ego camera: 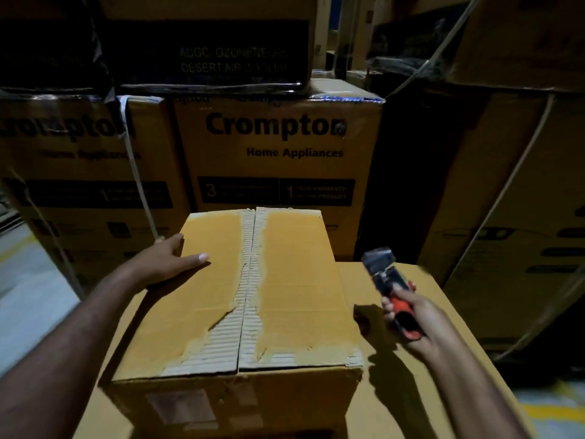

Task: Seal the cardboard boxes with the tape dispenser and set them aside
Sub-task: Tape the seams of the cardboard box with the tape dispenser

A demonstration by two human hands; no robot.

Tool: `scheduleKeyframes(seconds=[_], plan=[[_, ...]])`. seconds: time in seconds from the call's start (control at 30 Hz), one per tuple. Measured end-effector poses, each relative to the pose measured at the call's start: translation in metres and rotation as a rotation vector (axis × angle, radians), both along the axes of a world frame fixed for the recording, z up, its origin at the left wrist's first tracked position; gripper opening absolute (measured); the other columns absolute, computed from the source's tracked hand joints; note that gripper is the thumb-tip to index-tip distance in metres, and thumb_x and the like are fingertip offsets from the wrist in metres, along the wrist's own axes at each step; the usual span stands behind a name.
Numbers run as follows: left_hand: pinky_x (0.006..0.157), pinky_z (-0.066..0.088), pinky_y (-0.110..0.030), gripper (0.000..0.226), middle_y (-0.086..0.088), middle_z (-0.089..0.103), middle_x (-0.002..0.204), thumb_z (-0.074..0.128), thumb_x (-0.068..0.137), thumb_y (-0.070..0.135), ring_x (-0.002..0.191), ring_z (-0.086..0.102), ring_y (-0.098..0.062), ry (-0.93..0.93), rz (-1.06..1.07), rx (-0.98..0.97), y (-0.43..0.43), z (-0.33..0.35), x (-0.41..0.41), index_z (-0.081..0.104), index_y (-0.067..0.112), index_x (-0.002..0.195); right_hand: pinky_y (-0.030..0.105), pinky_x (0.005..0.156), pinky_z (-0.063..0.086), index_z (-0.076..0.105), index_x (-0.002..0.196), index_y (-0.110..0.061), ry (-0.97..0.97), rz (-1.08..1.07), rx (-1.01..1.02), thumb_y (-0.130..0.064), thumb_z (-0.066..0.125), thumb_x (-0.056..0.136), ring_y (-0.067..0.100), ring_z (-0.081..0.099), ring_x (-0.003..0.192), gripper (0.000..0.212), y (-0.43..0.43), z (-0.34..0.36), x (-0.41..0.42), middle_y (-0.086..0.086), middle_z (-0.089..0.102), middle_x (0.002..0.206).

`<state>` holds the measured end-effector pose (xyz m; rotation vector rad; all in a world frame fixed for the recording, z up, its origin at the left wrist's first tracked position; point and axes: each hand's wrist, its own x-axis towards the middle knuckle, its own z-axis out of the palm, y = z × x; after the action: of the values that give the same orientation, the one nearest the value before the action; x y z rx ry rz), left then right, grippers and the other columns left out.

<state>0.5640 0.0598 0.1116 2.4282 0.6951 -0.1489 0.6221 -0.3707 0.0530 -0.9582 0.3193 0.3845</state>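
Cardboard lot, listed left to right. Left hand (172, 263): fingers lay straight over the top left edge of the cardboard box (285, 280), steadying it. Box: rectangular, stood on a larger carton (395, 391) serving as worktop. Its flaps were closed and the centre seam (250, 267) was bare, the paper skin torn to ribbed corrugation. Sealing judged not yet begun. Tape dispenser (391, 286): black, red-handled, blurred, held clear of the box's right side. Right hand (414, 318): fingers wrapped round the handle.

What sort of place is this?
Probably a warehouse or stockroom: stacked brown appliance cartons marked Crompton, white strapping bands round them, and an orange-handled tape dispenser held beside a worn brown cardboard box.
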Motion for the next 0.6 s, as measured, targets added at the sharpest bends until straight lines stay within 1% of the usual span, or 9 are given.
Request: scheduleKeyframes(seconds=[0.03,0.07,0.13,0.2,0.3,0.47,0.53,0.57,0.6], plan=[[0.103,0.049,-0.049,0.132,-0.015,0.041,0.154,0.072,0.053,0.087,0.131,0.051,-0.035,-0.014,-0.002,-0.036,0.002,-0.004,0.005,0.027,0.021,0.158,0.019,0.039,0.047,0.051,0.112,-0.007,-0.030,-0.006,0.026,-0.013,0.048,0.102,0.013,0.053,0.052,0.013,-0.002,0.017,0.000,0.012,0.055,0.076],[0.102,0.049,-0.048,0.130,-0.016,0.047,0.149,0.073,0.056,0.086,0.127,0.054,-0.034,-0.008,-0.013,-0.032,-0.003,-0.005,0.007,0.026,0.019,0.158,0.019,0.038,0.047,0.051,0.114,-0.008,-0.063,0.001,0.039,-0.015,0.047,0.103,0.013,0.053,0.051,0.014,-0.004,0.033,0.000,0.012,0.055,0.076],[0.102,0.049,-0.047,0.107,-0.019,0.046,0.149,0.068,0.080,0.071,0.128,0.052,-0.036,-0.021,-0.002,0.048,-0.012,-0.015,0.010,0.022,0.016,0.159,0.019,0.037,0.046,0.049,0.118,-0.011,-0.107,0.017,0.069,-0.017,0.047,0.103,0.013,0.054,0.048,0.017,0.000,0.052,0.001,0.013,0.056,0.076],[0.100,0.050,-0.050,0.101,-0.019,0.044,0.149,0.061,0.084,0.074,0.128,0.051,-0.038,-0.018,0.033,0.123,-0.022,-0.024,0.009,0.019,0.021,0.159,0.021,0.038,0.048,0.049,0.119,-0.010,-0.167,0.007,0.049,-0.017,0.053,0.100,0.015,0.056,0.051,0.021,0.013,0.062,0.000,0.014,0.059,0.076],[0.100,0.049,-0.050,0.108,-0.018,0.033,0.156,0.051,0.081,0.084,0.135,0.044,-0.040,0.032,0.035,0.169,-0.038,-0.027,-0.002,0.007,0.026,0.161,0.023,0.043,0.049,0.055,0.108,-0.003,-0.297,-0.039,-0.144,-0.016,0.062,0.097,0.017,0.056,0.059,0.018,0.052,0.062,-0.007,0.014,0.062,0.079],[0.101,0.046,-0.048,0.106,-0.020,0.006,0.165,0.038,0.089,0.082,0.141,0.037,-0.041,0.133,-0.021,0.205,-0.084,-0.028,-0.036,-0.009,0.020,0.162,0.030,0.047,0.048,0.056,0.102,-0.004,-0.437,0.043,-0.338,-0.018,0.064,0.096,0.020,0.059,0.059,0.016,0.104,0.053,-0.019,0.016,0.063,0.085],[0.109,0.039,-0.054,0.095,-0.016,-0.010,0.168,0.037,0.094,0.076,0.147,0.027,-0.042,0.185,-0.046,0.289,-0.095,-0.019,-0.041,0.003,0.019,0.162,0.032,0.049,0.050,0.056,0.109,-0.004,-0.474,0.116,-0.428,-0.018,0.063,0.097,0.024,0.062,0.061,0.020,0.113,0.050,-0.023,0.018,0.066,0.087],[0.112,0.036,-0.058,0.085,-0.012,-0.009,0.168,0.038,0.096,0.073,0.149,0.022,-0.041,0.159,-0.078,0.365,-0.097,-0.014,-0.040,0.016,0.022,0.160,0.033,0.051,0.051,0.055,0.114,-0.006,-0.492,0.145,-0.469,-0.018,0.063,0.097,0.025,0.063,0.063,0.022,0.115,0.048,-0.025,0.019,0.067,0.088],[0.112,0.035,-0.059,0.074,-0.011,0.002,0.169,0.039,0.097,0.070,0.149,0.023,-0.039,0.080,-0.105,0.400,-0.097,-0.007,-0.038,0.030,0.025,0.156,0.035,0.053,0.052,0.054,0.119,-0.009,-0.503,0.162,-0.497,-0.017,0.062,0.097,0.026,0.064,0.064,0.024,0.119,0.047,-0.026,0.020,0.068,0.090]])
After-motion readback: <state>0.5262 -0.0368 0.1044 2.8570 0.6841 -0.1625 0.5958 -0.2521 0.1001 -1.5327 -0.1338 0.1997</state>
